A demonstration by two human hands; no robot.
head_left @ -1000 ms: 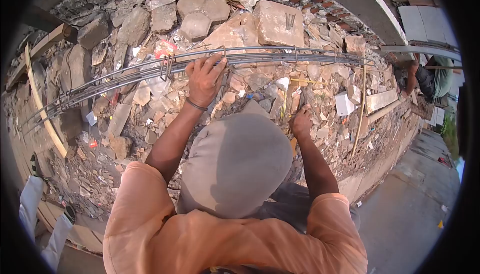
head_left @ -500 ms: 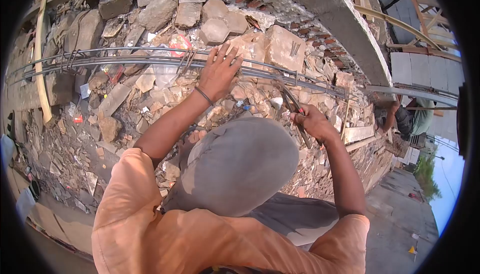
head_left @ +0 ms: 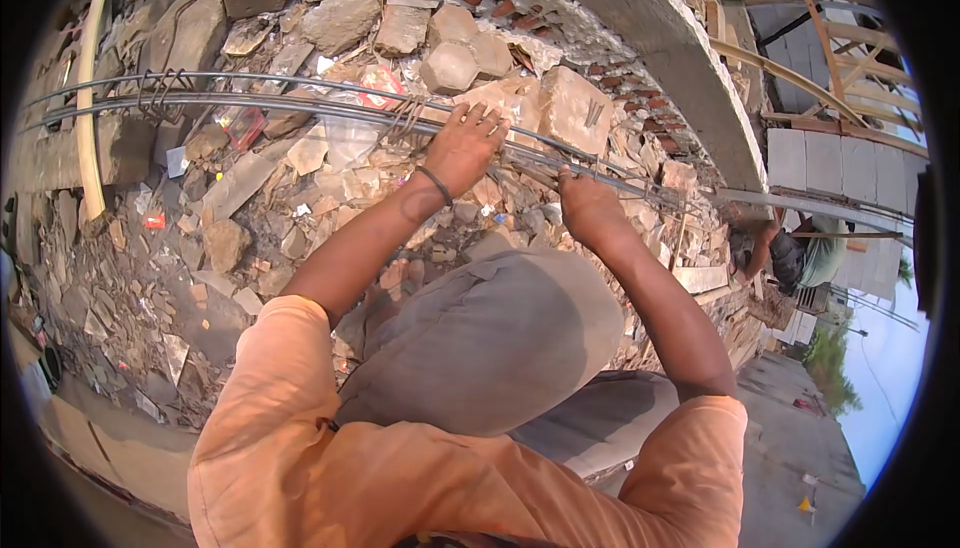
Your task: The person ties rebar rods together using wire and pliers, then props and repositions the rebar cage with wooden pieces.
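Observation:
A bundle of long steel reinforcing bars point(head_left: 300, 101) runs across the rubble in front of me. My left hand point(head_left: 466, 151) lies over the bundle, its fingers bent across the bars and holding them. Just left of it, several bent wire stirrups point(head_left: 404, 116) hang around the bars. To the right, my right hand point(head_left: 588, 203) is closed close against the lower bars. It grips a pair of pincers, mostly hidden by the hand and hard to tell from the bars. More stirrups point(head_left: 165, 93) sit towards the bundle's left end.
Broken concrete blocks point(head_left: 450, 68) and brick rubble surround the bars. A pale wooden strip point(head_left: 90, 138) crosses under the left end. A concrete beam point(head_left: 680, 48) slants along the upper right. Another person point(head_left: 800, 248) is low at the far right. My bent knee point(head_left: 490, 338) is below my hands.
My right hand has moved up and left with the pincers, from below the bars to against them. The left hand stays on the bars, its fingers now more bent. The view has shifted slightly.

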